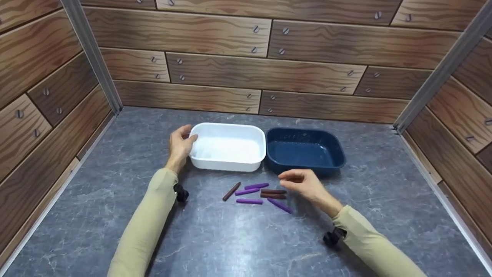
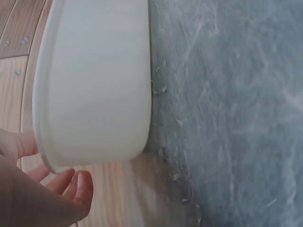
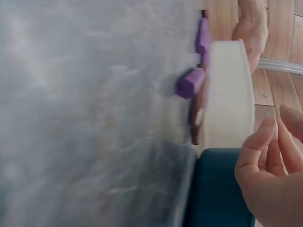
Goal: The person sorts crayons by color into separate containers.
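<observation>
My left hand (image 1: 180,146) grips the left end of a white plastic tub (image 1: 227,165), thumb over the rim and fingers outside. In the left wrist view, curled fingers (image 2: 84,189) show beside the tub's end wall. My right hand (image 1: 307,186) hovers near the front of a dark blue tub (image 1: 307,167), fingers bent, thumb close to the fingertips, nothing visible between them. Left of it, several purple crayons (image 1: 249,201) and three brown crayons (image 1: 231,191) lie loose on the grey tabletop. In the right wrist view, a purple crayon (image 3: 190,83) shows its faceted end.
Both tubs stand side by side, rims nearly touching, and no contents show inside. Wood-patterned walls (image 1: 215,69) enclose the marbled grey tabletop (image 1: 238,242) at the back and both sides, with metal posts (image 1: 92,54) in the corners.
</observation>
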The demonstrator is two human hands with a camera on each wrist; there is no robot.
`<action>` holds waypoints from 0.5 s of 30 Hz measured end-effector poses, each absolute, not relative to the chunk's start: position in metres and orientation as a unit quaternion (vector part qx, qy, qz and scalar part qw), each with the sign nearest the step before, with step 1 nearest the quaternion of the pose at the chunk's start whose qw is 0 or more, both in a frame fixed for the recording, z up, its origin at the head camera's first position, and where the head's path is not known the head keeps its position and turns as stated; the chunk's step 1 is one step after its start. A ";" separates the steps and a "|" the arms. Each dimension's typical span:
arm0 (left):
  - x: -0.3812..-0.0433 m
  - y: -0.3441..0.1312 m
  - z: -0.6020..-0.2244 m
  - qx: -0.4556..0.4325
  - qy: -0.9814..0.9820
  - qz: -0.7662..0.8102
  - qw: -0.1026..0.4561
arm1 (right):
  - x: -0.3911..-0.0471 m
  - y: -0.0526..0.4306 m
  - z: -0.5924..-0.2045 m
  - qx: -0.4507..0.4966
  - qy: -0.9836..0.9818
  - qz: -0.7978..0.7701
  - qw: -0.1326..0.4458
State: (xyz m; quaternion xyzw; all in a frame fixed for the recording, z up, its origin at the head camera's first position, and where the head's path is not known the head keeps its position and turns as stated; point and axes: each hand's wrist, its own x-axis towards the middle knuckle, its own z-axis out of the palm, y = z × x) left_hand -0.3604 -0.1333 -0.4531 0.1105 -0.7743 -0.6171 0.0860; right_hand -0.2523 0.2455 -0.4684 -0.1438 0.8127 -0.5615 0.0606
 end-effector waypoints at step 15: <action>-0.374 -0.139 -0.466 0.118 -0.770 -0.626 0.013 | -0.251 0.266 -0.480 -0.213 0.834 -0.476 0.182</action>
